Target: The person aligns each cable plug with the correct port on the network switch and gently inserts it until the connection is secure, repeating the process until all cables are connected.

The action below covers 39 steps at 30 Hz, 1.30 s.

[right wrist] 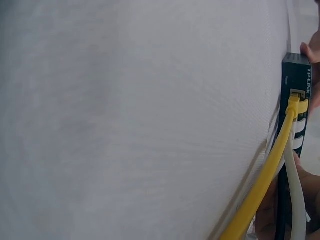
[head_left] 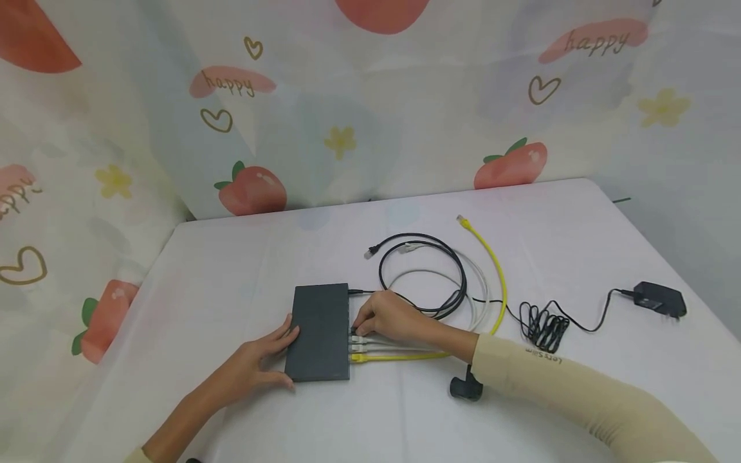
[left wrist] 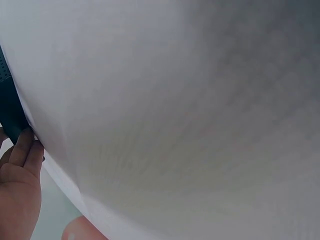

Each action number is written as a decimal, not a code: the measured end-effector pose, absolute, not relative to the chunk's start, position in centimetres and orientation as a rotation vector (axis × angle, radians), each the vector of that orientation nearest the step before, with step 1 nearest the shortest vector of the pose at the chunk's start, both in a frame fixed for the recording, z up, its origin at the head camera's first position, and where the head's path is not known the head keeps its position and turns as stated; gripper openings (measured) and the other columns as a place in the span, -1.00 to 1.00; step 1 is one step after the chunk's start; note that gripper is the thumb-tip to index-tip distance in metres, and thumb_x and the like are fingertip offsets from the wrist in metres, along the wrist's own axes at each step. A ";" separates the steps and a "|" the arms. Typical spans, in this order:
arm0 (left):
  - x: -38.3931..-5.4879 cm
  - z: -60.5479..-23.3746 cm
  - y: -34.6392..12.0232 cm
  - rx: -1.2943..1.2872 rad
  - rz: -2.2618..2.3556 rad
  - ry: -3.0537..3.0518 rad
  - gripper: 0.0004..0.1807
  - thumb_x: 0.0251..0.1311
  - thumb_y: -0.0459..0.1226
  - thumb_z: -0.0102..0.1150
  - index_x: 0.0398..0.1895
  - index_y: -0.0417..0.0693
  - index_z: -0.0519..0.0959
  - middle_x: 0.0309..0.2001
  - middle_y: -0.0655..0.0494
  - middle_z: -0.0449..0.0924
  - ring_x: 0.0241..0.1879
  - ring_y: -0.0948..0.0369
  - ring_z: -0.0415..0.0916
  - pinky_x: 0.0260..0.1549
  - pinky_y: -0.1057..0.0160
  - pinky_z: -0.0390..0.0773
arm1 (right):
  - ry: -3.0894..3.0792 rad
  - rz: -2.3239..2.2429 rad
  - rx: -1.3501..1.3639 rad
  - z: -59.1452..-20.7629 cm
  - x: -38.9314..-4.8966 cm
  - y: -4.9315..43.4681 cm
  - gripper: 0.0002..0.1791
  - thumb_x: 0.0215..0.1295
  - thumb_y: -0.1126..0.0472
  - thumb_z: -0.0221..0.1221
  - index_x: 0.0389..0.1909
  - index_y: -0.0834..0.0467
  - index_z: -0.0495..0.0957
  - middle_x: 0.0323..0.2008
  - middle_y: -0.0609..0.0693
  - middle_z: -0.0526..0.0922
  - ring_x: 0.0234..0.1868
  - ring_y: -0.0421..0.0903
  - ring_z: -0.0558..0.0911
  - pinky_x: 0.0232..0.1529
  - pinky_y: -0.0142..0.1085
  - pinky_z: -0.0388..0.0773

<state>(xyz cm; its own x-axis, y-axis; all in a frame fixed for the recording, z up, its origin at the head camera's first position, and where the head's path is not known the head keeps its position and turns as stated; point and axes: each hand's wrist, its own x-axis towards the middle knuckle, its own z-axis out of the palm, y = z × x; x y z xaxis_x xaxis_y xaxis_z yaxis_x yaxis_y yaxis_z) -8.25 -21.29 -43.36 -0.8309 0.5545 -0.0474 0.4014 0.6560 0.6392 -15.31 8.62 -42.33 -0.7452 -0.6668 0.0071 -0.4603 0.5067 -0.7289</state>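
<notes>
A flat black network switch (head_left: 318, 334) lies on the white cloth; the right wrist view shows its port side with TP-LINK lettering. My left hand (head_left: 260, 360) is spread against its left edge, fingertips on the edge and thumb by the near corner. In the left wrist view those fingers (left wrist: 22, 152) touch the dark casing. My right hand (head_left: 390, 316) pinches a black Ethernet cable's plug (head_left: 354, 330) at the port side, largely covered by the fingers. Beside it, two white plugs (head_left: 359, 348) and a yellow plug (right wrist: 294, 106) sit in ports.
Coiled black cable (head_left: 463, 283) and a yellow cable (head_left: 502, 276) lie beyond my right hand, with white cable among them. A power adapter (head_left: 660, 299) rests at the right, its bundled cord (head_left: 544, 328) leading toward the switch. A small black object (head_left: 466, 388) lies below my right wrist.
</notes>
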 end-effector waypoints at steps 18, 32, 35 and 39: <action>-8.5 -43.6 -21.1 0.745 0.945 2.622 0.01 -0.10 0.06 0.38 0.41 -0.13 0.16 0.47 -0.01 -0.14 0.39 0.02 -0.07 0.21 0.00 0.16 | 2.498 -1.019 -1.002 -42.8 -15.4 9.5 -0.87 0.13 0.20 0.32 -0.28 0.09 0.73 -0.36 -0.24 0.70 -0.29 -0.34 0.58 -0.27 -0.40 0.50; -9.1 -42.9 -21.3 0.760 0.999 2.655 -0.23 0.16 0.09 0.18 0.36 -0.09 0.29 0.45 0.09 -0.01 0.38 0.11 0.00 0.21 -0.03 0.19 | 2.557 -1.137 -0.889 -41.4 -15.2 14.0 -0.80 0.21 0.19 0.27 -0.16 0.11 0.69 -0.20 -0.16 0.67 -0.18 -0.29 0.59 -0.19 -0.39 0.53; -9.3 -42.7 -21.4 0.781 1.004 2.692 -0.28 0.20 0.05 0.17 0.35 -0.12 0.31 0.41 0.01 0.09 0.36 0.07 0.07 0.20 -0.06 0.22 | 2.633 -1.151 -0.899 -40.9 -15.3 15.1 -0.79 0.21 0.20 0.27 -0.15 0.15 0.68 -0.25 -0.15 0.68 -0.25 -0.27 0.59 -0.23 -0.37 0.54; -9.5 -42.4 -21.5 0.769 1.000 2.730 -0.32 0.22 0.00 0.16 0.33 -0.14 0.32 0.38 -0.06 0.16 0.33 0.02 0.13 0.18 -0.06 0.24 | 2.744 -1.168 -0.883 -40.3 -15.5 16.6 -0.80 0.23 0.21 0.25 -0.17 0.19 0.67 -0.30 -0.17 0.66 -0.29 -0.25 0.60 -0.24 -0.35 0.55</action>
